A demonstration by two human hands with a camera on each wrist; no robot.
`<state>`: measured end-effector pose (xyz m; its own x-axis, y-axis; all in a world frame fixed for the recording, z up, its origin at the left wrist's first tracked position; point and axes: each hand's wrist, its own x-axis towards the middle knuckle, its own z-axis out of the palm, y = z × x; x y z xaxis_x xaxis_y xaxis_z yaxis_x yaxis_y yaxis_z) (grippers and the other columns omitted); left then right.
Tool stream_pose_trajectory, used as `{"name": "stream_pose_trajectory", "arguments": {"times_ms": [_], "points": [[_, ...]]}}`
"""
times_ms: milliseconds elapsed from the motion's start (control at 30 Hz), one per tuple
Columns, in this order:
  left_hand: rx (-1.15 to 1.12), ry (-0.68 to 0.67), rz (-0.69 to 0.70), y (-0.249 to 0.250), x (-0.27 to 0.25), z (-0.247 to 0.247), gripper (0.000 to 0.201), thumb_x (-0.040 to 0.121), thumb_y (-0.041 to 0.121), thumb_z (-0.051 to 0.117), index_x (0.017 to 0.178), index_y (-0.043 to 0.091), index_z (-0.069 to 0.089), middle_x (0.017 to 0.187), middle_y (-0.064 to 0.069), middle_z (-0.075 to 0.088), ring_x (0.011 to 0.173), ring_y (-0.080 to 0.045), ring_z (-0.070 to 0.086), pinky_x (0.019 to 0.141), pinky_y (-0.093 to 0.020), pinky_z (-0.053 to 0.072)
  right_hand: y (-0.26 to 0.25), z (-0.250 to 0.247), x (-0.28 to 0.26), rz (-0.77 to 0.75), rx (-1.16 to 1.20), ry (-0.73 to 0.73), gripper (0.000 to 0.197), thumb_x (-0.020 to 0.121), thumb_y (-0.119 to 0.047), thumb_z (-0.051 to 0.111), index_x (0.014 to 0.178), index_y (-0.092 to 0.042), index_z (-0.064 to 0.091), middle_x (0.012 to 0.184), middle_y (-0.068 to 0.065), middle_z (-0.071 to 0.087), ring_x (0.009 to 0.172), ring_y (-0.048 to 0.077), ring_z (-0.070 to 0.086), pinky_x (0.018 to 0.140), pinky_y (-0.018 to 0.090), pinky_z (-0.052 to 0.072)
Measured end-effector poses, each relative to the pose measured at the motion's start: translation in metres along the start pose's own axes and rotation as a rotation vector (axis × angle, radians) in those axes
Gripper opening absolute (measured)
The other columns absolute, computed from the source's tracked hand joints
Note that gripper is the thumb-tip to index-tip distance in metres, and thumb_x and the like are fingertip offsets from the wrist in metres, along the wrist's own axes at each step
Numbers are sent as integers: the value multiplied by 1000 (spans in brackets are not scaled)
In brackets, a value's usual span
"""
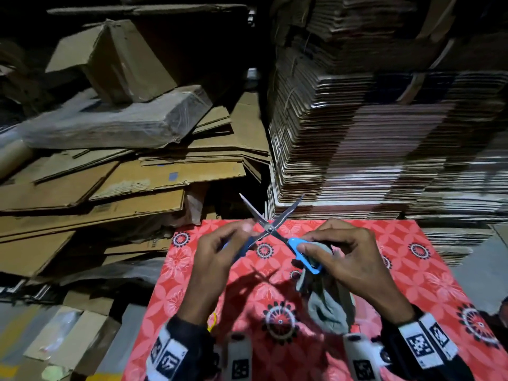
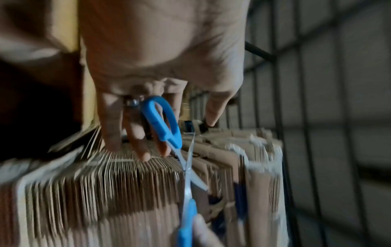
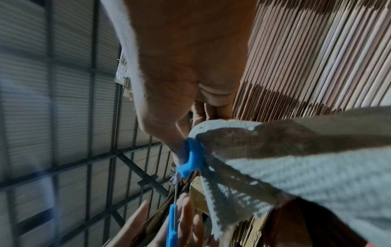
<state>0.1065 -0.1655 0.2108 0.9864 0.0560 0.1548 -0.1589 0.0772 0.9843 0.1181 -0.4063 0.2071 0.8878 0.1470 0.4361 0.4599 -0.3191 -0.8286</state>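
Note:
A pair of scissors (image 1: 270,229) with blue handles hangs above the red patterned table (image 1: 412,257), its blades spread in an X and pointing away from me. My left hand (image 1: 242,237) grips the left handle; in the left wrist view my fingers curl round that blue loop (image 2: 160,120). My right hand (image 1: 308,243) pinches the other blue handle (image 3: 192,158) together with a grey cloth (image 1: 327,306), which hangs down from my palm. In the right wrist view the cloth (image 3: 296,158) drapes across the right side.
A tall stack of flattened cardboard (image 1: 384,147) rises just behind the table at the right. Loose cardboard sheets (image 1: 110,174), a plastic-wrapped bundle (image 1: 110,122) and a box (image 1: 123,59) pile up at the left. More boxes (image 1: 68,339) lie on the floor lower left.

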Motion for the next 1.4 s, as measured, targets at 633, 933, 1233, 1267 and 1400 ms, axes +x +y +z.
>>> {"name": "stream_pose_trajectory", "arguments": {"times_ms": [633,933,1233,1267,1400], "points": [[477,-6,272,-1,-2,17,29,94,37,65,74,17,75,64,5,67,55,-7,55,51,-35,42,-5,-23,2,-17,151,63,10,87,-13,80,97,-16,82,95,0,79,86,17,74,76,22,54],[581,44,292,6,-8,26,29,91,36,67,62,38,63,51,20,52,46,1,43,47,-19,28,-28,1,17,-181,-46,138,28,79,0,88,96,-22,81,92,-14,79,86,7,76,79,20,57],[683,106,404,4,-10,25,15,89,32,69,81,26,79,73,18,67,55,8,51,52,-16,34,-33,29,10,-343,-226,200,17,79,-2,87,90,-15,83,87,-8,76,80,1,70,71,17,51],[698,98,413,4,-10,24,15,90,32,68,82,26,79,69,15,67,55,4,53,51,-21,37,-34,30,9,-328,-216,210,19,78,-2,87,91,-15,82,86,-9,75,79,1,70,71,17,52],[776,66,496,7,-12,25,14,92,28,68,82,26,78,59,9,59,54,-9,54,46,-35,42,-37,35,6,-267,-169,250,24,76,3,85,91,-14,78,86,-9,75,77,7,72,71,25,57]]}}
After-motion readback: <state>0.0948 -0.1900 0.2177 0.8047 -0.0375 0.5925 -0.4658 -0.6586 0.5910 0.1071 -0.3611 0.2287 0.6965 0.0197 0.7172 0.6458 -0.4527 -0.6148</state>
